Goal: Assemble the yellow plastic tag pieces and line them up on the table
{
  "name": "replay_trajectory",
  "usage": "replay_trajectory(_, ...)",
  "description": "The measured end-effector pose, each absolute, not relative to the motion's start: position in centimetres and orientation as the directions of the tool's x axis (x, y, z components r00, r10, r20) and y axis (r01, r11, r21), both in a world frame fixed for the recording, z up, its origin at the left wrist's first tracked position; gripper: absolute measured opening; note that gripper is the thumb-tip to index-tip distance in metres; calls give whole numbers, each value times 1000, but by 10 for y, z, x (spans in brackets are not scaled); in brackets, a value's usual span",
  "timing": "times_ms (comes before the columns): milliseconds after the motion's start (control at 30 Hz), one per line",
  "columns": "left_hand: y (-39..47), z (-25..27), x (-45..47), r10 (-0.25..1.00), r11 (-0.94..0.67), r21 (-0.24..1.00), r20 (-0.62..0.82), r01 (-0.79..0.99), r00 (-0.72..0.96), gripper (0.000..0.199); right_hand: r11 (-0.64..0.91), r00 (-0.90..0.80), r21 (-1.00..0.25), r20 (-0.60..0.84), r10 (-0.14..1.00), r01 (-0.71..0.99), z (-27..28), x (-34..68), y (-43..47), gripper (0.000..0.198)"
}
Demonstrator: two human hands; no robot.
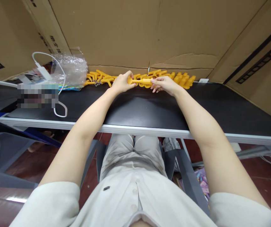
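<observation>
Both hands, left (122, 82) and right (164, 84), fingers grasping one yellow piece (142, 81) (ends hidden).

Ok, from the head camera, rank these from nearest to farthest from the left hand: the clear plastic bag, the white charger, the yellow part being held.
1. yellow part: gripped in the left hand, with the right hand on its other end.
2. clear plastic bag: further left, by the cardboard wall.
3. white charger: leftmost, just beyond the bag.
</observation>
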State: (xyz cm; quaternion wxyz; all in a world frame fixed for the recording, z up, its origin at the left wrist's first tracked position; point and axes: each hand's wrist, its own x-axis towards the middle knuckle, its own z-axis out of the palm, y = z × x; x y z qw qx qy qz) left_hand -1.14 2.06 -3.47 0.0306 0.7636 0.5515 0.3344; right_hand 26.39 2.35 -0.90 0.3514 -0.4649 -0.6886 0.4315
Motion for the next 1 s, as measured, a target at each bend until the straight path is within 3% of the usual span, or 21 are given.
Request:
replay_trajectory(467, 13, -30, -2, 867, -371, 426, 477, 825, 143, 36, -116, -186, -951, -174, 967, 288, -1, 243, 15, 62)
replay_trajectory(1000, 12, -29, -2, 883, -349, 399, 444, 848, 155, 35, -175, -134, -927, -230, 964, 331, 1, 243, 16, 70)
